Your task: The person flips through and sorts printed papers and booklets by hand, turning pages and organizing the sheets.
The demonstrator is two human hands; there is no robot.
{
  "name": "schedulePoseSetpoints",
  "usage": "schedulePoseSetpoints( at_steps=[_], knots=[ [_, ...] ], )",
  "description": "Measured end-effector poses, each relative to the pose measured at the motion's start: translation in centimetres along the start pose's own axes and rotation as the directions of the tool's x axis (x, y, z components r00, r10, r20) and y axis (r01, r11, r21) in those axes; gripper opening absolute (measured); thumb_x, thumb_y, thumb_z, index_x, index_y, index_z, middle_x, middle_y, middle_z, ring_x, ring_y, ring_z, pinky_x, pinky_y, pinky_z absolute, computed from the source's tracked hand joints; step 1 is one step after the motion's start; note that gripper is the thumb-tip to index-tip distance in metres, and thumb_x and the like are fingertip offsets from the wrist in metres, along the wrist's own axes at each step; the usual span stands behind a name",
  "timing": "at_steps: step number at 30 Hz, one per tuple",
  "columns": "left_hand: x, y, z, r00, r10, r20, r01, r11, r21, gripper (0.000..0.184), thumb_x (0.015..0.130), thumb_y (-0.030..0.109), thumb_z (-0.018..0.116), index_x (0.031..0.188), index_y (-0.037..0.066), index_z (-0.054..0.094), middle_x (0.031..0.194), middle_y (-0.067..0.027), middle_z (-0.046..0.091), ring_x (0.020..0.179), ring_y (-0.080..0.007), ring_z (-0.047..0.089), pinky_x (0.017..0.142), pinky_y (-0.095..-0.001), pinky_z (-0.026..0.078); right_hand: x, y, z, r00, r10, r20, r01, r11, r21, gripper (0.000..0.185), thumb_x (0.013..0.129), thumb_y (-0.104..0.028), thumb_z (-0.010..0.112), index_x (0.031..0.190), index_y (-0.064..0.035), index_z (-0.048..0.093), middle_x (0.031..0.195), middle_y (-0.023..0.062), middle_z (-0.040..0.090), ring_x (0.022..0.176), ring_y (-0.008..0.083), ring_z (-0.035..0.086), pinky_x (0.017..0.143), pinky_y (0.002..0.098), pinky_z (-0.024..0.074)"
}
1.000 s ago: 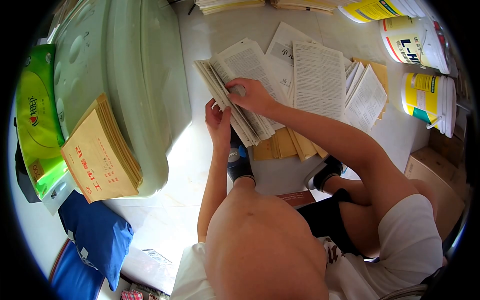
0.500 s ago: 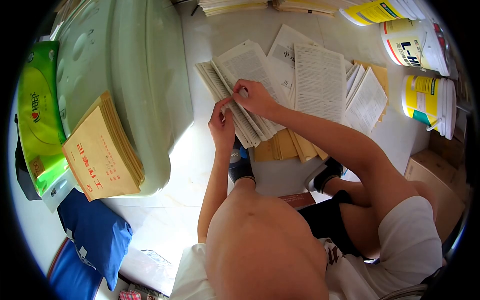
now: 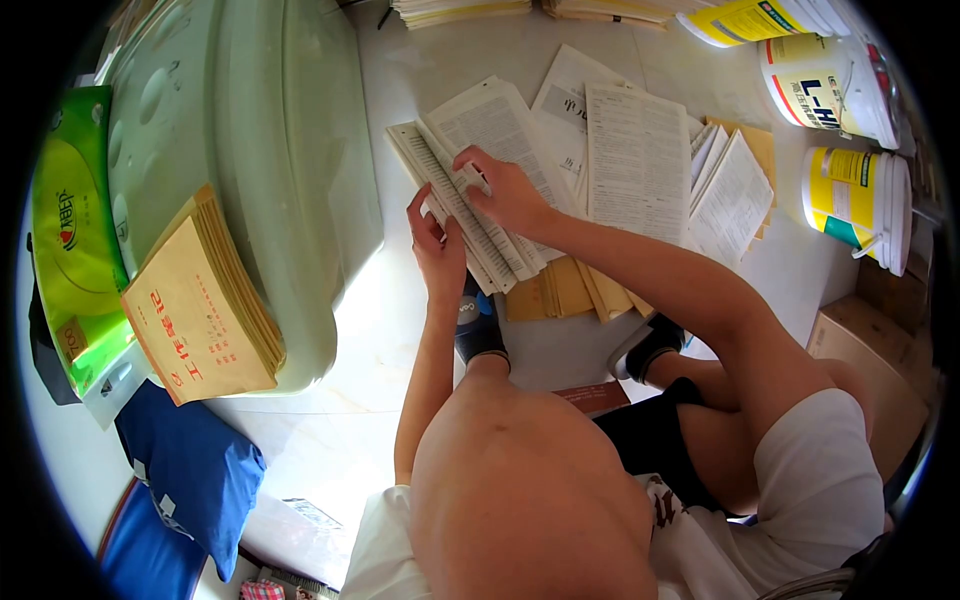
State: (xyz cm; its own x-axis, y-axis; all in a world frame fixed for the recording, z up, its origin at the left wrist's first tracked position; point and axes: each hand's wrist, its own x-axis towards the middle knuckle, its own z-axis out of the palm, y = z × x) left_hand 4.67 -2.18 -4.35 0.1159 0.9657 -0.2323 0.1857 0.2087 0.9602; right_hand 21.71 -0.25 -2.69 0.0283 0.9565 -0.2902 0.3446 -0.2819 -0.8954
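A stack of folded printed sheets (image 3: 490,248) lies aslant on the floor beyond my feet, its narrow printed strip facing up. My left hand (image 3: 438,245) is at the stack's near-left edge, fingers curled around it and thumb on the paper. Just above and to the right, my right hand (image 3: 505,190) grips the raised fold with bent fingers and thumb. What its fingertips press on is partly hidden. An open printed page (image 3: 490,125) spreads behind the fold. Brown paper envelopes (image 3: 565,290) lie partly under the stack.
More printed sheets (image 3: 638,150) and a fanned paper bundle (image 3: 733,195) lie to the right. Yellow-and-white buckets (image 3: 850,200) line the right side. At left stands a pale green plastic bin (image 3: 290,180) bearing a bundle of brown envelopes (image 3: 200,310) and a green tissue pack (image 3: 72,220).
My hands, close together at the fold before, have drawn slightly apart. The fingers of both are more spread, and my right hand has shifted a little to the left.
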Motion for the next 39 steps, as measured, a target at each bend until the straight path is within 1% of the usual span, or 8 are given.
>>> schedulePoseSetpoints(
  at_steps=[3,12,17,19,25,27,31,39],
  knots=[
    [0.2,-0.3,0.0,1.0,0.008,-0.003,-0.008,1.0,-0.029,0.062,0.099,-0.005,0.052,0.158,0.009,0.038,0.088,-0.0076,0.07,0.071,-0.0093,0.058,0.068,-0.027,0.047,0.5,1.4,0.6,0.985,-0.17,0.009,0.17,0.98,-0.107,0.017,0.094,-0.01,0.069,0.109,-0.0043,0.07,0.103,0.0147,0.073,0.097,0.0306,0.071,0.087,0.0405,0.055],
    [0.2,-0.3,0.2,0.999,-0.028,-0.022,0.026,0.993,-0.113,0.062,0.101,-0.008,0.054,0.158,0.006,0.034,0.094,-0.0108,0.075,0.076,-0.0091,0.062,0.073,-0.0244,0.047,0.3,0.1,0.3,0.997,-0.071,0.022,0.073,0.986,-0.147,0.039,0.09,-0.033,0.081,0.111,-0.0026,0.07,0.111,0.0188,0.071,0.1,0.0338,0.069,0.09,0.042,0.0539],
    [0.1,-0.2,-0.2,0.999,-0.054,-0.002,0.053,0.988,-0.142,0.063,0.101,-0.008,0.054,0.159,0.006,0.033,0.103,-0.0154,0.077,0.084,-0.0102,0.067,0.076,-0.0236,0.049,0.7,1.8,0.6,0.992,-0.126,0.01,0.126,0.987,-0.1,0.033,0.094,-0.029,0.077,0.111,-0.0031,0.069,0.11,0.0173,0.072,0.098,0.0324,0.07,0.089,0.0415,0.054],
    [0.0,0.1,-0.4,0.994,-0.105,0.03,0.109,0.974,-0.201,0.062,0.103,-0.008,0.052,0.16,0.007,0.033,0.121,-0.0232,0.075,0.106,-0.0181,0.071,0.091,-0.0313,0.056,0.7,1.9,0.4,0.988,-0.157,-0.004,0.156,0.986,-0.062,0.03,0.094,-0.028,0.076,0.111,-0.0031,0.069,0.11,0.0169,0.072,0.098,0.032,0.07,0.089,0.0414,0.0541],
    [0.0,0.3,-0.3,0.993,-0.117,0.034,0.122,0.967,-0.223,0.062,0.104,-0.006,0.052,0.161,0.008,0.033,0.122,-0.0222,0.074,0.106,-0.0181,0.071,0.091,-0.0313,0.056,0.4,1.6,0.1,0.998,-0.047,0.048,0.048,0.999,-0.003,0.024,0.094,-0.02,0.074,0.111,-0.0039,0.069,0.113,0.0157,0.073,0.101,0.0338,0.071,0.091,0.0419,0.0548],
    [0.1,0.4,0.0,0.993,-0.119,0.007,0.117,0.961,-0.25,0.061,0.104,-0.005,0.054,0.16,0.008,0.033,0.115,-0.0193,0.075,0.097,-0.0142,0.069,0.085,-0.0277,0.053,0.0,1.3,0.6,0.977,-0.169,-0.127,0.163,0.985,-0.058,0.018,0.093,-0.016,0.072,0.105,-0.0024,0.071,0.116,0.0194,0.072,0.103,0.04,0.071,0.093,0.0466,0.0548],
    [0.3,0.2,0.0,0.994,-0.112,-0.007,0.105,0.948,-0.3,0.06,0.104,-0.003,0.056,0.16,0.007,0.034,0.104,-0.0138,0.076,0.086,-0.0093,0.065,0.077,-0.0241,0.049,-0.1,0.9,0.6,0.954,-0.271,-0.127,0.269,0.963,-0.037,0.017,0.093,-0.01,0.07,0.109,-0.0025,0.072,0.114,0.015,0.073,0.1,0.0374,0.072,0.09,0.0446,0.0562],
    [0.3,0.0,0.1,0.997,-0.078,-0.01,0.073,0.969,-0.235,0.061,0.104,0.001,0.063,0.158,0.006,0.035,0.094,-0.0083,0.073,0.076,-0.0066,0.06,0.07,-0.0228,0.045,0.3,0.6,0.3,0.986,-0.168,0.016,0.169,0.979,-0.11,0.033,0.096,-0.032,0.076,0.111,-0.003,0.076,0.112,0.0159,0.075,0.101,0.0335,0.072,0.091,0.0408,0.0562]
  ],
)
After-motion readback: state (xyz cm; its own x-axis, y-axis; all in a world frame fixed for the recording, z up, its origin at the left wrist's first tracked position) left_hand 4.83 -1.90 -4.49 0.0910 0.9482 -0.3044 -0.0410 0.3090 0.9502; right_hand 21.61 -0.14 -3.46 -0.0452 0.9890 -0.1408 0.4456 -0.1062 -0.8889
